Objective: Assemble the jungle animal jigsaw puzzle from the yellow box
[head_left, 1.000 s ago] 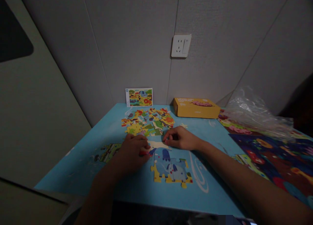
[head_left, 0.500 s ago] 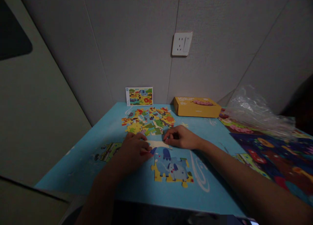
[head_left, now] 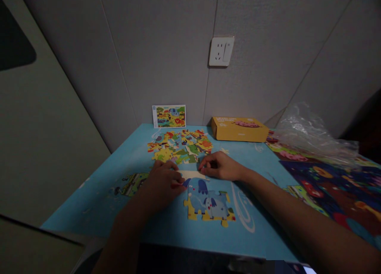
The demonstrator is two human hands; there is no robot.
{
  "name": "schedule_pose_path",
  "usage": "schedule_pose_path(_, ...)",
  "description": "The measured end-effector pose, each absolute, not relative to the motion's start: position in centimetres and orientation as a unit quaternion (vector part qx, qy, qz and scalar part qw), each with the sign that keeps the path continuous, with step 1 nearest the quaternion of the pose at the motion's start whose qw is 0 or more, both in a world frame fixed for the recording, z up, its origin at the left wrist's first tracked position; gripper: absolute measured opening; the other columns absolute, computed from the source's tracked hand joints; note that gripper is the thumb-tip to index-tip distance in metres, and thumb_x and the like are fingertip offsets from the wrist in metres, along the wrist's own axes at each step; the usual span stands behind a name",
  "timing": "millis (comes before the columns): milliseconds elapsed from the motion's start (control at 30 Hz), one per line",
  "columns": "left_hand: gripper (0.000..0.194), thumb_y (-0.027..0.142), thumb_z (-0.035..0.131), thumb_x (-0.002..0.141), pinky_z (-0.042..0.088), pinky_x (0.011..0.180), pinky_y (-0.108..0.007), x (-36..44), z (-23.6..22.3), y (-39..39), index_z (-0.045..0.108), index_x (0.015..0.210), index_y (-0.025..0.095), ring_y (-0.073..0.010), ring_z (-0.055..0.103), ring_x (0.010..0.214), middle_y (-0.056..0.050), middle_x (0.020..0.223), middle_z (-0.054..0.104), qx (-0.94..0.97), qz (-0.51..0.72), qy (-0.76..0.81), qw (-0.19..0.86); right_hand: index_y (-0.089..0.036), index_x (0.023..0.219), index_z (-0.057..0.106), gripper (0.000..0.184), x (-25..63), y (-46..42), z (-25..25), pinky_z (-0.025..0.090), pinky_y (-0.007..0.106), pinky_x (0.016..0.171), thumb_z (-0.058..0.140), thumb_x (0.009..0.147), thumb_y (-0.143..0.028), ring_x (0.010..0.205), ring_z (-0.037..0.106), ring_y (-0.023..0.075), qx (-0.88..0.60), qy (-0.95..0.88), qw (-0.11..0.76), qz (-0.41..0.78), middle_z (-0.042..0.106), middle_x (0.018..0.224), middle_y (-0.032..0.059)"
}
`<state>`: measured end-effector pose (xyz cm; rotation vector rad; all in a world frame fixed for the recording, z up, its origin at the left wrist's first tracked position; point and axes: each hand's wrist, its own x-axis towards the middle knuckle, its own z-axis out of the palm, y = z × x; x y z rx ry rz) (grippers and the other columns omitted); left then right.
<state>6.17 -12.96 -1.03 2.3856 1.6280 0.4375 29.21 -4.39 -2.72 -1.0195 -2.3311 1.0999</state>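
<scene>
In the middle of the table lies a joined group of puzzle pieces picturing two blue elephants on yellow ground. Along its upper edge runs a cream-coloured puzzle strip, stretching between my hands. My left hand rests at the group's upper left, fingers curled and closed on the edge of a puzzle piece with blue and red on it; the fingers partly cover it. At the strip's right end, my right hand has thumb and fingertips pinched together on its edge. Loose colourful puzzle pieces lie just beyond both hands.
A picture card leans on the wall at the back. To its right stands a yellow box. Crumpled clear plastic lies over dark printed sheets at the right. The blue cartoon-printed table ends close to me.
Both hands stay in nearly the same place at the puzzle pieces. The whole view has shifted very slightly; no piece has visibly moved.
</scene>
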Motion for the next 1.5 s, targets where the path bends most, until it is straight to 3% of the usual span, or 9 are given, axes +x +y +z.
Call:
schedule_pose_path(467, 0.012, 0.032, 0.069, 0.078, 0.039, 0.096, -0.049, 6.1, -1.0, -13.0, 0.078, 0.081, 0.025, -0.0287, 0.052, 0.106, -0.007, 0.107, 0.064, 0.820, 0.142, 0.545, 0.098, -0.013, 0.082, 0.071, 0.026, 29.4, -4.4, -2.8, 0.029, 0.022, 0.047, 0.067, 0.075, -0.038, 0.049, 0.038, 0.0079, -0.361, -0.826, 0.185, 0.391, 0.050, 0.055, -0.0035)
schedule_pose_path(833, 0.014, 0.032, 0.069, 0.078, 0.040, 0.096, -0.045, 6.0, -1.1, -13.2, 0.079, 0.088, 0.029, -0.0291, 0.048, 0.111, -0.008, 0.113, 0.061, 0.820, 0.156, 0.540, 0.108, -0.013, 0.085, 0.072, 0.025, 29.4, -4.2, -3.0, 0.030, 0.022, 0.048, 0.067, 0.074, -0.035, 0.051, 0.040, 0.0083, -0.361, -0.833, 0.182, 0.379, 0.051, 0.058, -0.0029)
schedule_pose_path(967, 0.013, 0.027, 0.067, 0.079, 0.039, 0.098, -0.044, 6.0, 0.9, -9.1, 0.078, 0.085, 0.025, -0.0266, 0.050, 0.108, -0.008, 0.110, 0.063, 0.829, 0.164, 0.532, 0.053, -0.013, 0.084, 0.071, 0.025, 29.1, -4.3, -2.9, 0.030, 0.022, 0.048, 0.066, 0.075, -0.035, 0.050, 0.039, 0.0079, -0.361, -0.833, 0.180, 0.379, 0.050, 0.056, -0.0036)
schedule_pose_path(1133, 0.028, 0.029, 0.052, 0.090, 0.035, 0.101, -0.041, 6.6, 1.2, -1.5, 0.071, 0.105, 0.015, -0.0248, 0.050, 0.107, -0.008, 0.106, 0.067, 0.805, 0.282, 0.518, -0.074, -0.014, 0.070, 0.067, 0.024, 29.2, -3.7, -3.0, 0.029, 0.024, 0.048, 0.060, 0.079, -0.035, 0.049, 0.040, 0.0090, -0.413, -0.823, 0.230, 0.314, 0.052, 0.053, -0.0019)
schedule_pose_path(1200, 0.030, 0.025, 0.046, 0.092, 0.035, 0.101, -0.040, 6.8, 0.0, 0.0, 0.070, 0.105, 0.014, -0.0241, 0.049, 0.108, -0.010, 0.108, 0.066, 0.765, 0.352, 0.529, -0.107, -0.014, 0.075, 0.069, 0.025, 29.6, -2.8, -3.0, 0.032, 0.026, 0.052, 0.057, 0.082, -0.036, 0.054, 0.046, 0.0118, -0.492, -0.785, 0.297, 0.232, 0.059, 0.060, 0.0018)
schedule_pose_path(1300, 0.029, 0.023, 0.045, 0.093, 0.036, 0.100, -0.040, 6.9, -2.1, 0.7, 0.071, 0.103, 0.016, -0.0241, 0.047, 0.109, -0.009, 0.106, 0.068, 0.773, 0.371, 0.503, -0.106, -0.014, 0.103, 0.070, 0.034, 30.0, -1.5, -3.2, 0.041, 0.031, 0.067, 0.057, 0.084, -0.040, 0.076, 0.058, 0.0193, -0.572, -0.724, 0.371, 0.105, 0.068, 0.090, 0.0106)
schedule_pose_path(1400, 0.033, 0.029, 0.052, 0.090, 0.033, 0.103, -0.044, 6.9, -3.2, 0.8, 0.066, 0.119, 0.021, -0.0266, 0.042, 0.115, -0.006, 0.116, 0.067, 0.817, 0.325, 0.471, -0.069, -0.013, 0.122, 0.064, 0.052, 29.8, -0.9, -3.5, 0.042, 0.037, 0.088, 0.062, 0.082, -0.045, 0.103, 0.057, 0.0265, -0.552, -0.764, 0.330, 0.050, 0.064, 0.115, 0.0162)
schedule_pose_path(1500, 0.047, 0.039, 0.060, 0.086, 0.032, 0.103, -0.048, 6.8, -3.5, 0.6, 0.058, 0.131, 0.025, -0.0296, 0.039, 0.118, -0.005, 0.124, 0.064, 0.854, 0.236, 0.463, 0.006, -0.014, 0.117, 0.068, 0.049, 29.3, -1.0, -3.7, 0.039, 0.041, 0.095, 0.063, 0.081, -0.047, 0.106, 0.057, 0.0283, -0.523, -0.813, 0.250, 0.043, 0.066, 0.114, 0.0155)
